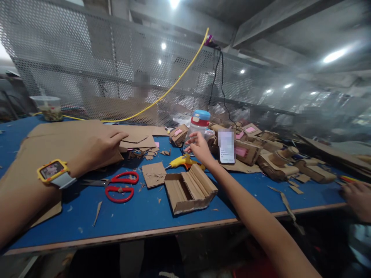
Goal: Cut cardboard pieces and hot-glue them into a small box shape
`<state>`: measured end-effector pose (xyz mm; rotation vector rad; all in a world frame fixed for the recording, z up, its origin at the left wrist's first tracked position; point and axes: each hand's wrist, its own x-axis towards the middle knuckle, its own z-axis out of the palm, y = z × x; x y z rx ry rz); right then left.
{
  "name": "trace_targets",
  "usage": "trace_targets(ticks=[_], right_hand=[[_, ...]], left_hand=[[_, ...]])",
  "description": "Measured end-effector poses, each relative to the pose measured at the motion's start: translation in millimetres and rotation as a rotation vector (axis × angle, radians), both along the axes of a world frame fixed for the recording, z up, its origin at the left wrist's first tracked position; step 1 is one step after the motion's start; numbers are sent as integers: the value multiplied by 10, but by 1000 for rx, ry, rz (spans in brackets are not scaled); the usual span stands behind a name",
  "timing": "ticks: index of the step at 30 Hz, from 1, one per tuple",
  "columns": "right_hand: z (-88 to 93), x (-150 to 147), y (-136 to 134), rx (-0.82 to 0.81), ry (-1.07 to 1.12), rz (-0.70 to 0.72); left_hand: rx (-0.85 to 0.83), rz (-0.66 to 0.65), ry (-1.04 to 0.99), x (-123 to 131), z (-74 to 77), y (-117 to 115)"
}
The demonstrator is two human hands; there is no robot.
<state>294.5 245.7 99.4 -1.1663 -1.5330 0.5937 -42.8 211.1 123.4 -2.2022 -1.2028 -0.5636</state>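
Observation:
My left hand (100, 148) lies palm down on a large sheet of brown cardboard (55, 139), fingers stretched flat, with a yellow watch (53, 170) on the wrist. My right hand (198, 148) reaches forward, its fingers curled around a clear water bottle (199, 125) with a blue lid. A yellow glue gun (181, 162) lies just below that hand. In front of me sits an open cardboard box (189, 189) with folded flaps. Red-handled scissors (120, 187) lie between my arms.
A blue table (139, 216) carries cardboard scraps and several small cardboard models (278, 162) on the right. A phone (226, 147) stands propped by the bottle. Another person's hand (358, 199) rests at the right edge. A perforated metal screen (87, 69) and a yellow cable stand behind.

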Motion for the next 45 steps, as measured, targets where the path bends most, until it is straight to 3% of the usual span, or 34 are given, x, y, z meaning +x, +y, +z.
trace_targets(ticks=[5,14,38,45], right_hand=[[33,-1,-28,-28,-111,3],[40,-18,-62,-24,-196,2],[-4,7,-3,-48,-233,42],[3,21,6,41,-240,21]], left_hand=[[23,-16,23,-20,-11,17],[138,-46,-27,-100,-159,260],[172,-75,-27,-119,-175,267],[188,-97,-23,-150,-186,288]])
